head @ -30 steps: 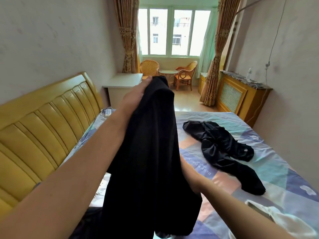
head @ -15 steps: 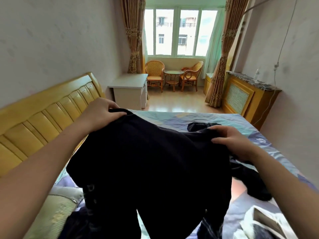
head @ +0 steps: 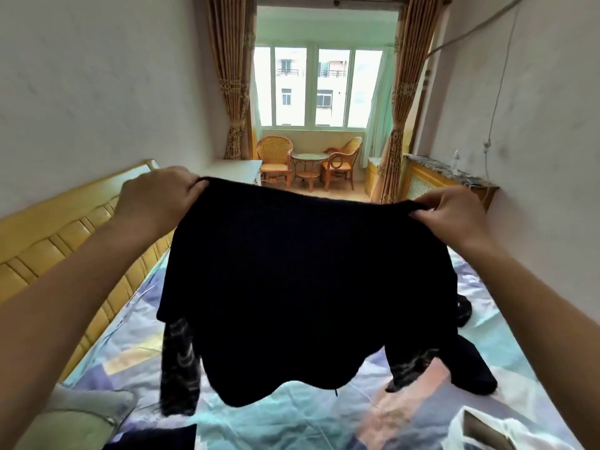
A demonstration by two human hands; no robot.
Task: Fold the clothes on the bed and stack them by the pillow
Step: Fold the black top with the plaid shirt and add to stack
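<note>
- Head view: black top [head: 305,287] hangs spread in the air in front of me, over the bed [head: 292,427], stretched between both hands.
- My left hand [head: 156,196] pinches one top corner with curled fingers; my right hand [head: 454,216] pinches the other corner the same way.
- Cloth looks soft and light, I judge: it sags in the middle and its lower hem droops unevenly, with both sleeves dangling. It should drape wherever I let it, so holding the two shoulder corners seems the right grip for laying it flat.
- Another dark garment [head: 470,368] lies crumpled on the sheet behind and to the right, partly hidden by the top.
- Pillow [head: 74,414] sits at the lower left beside the padded headboard [head: 65,241]; something white [head: 480,430] lies at the lower right.
- Open sheet below the hanging hem gives room to lower and fold, I think, between pillow and dark garment.
</note>
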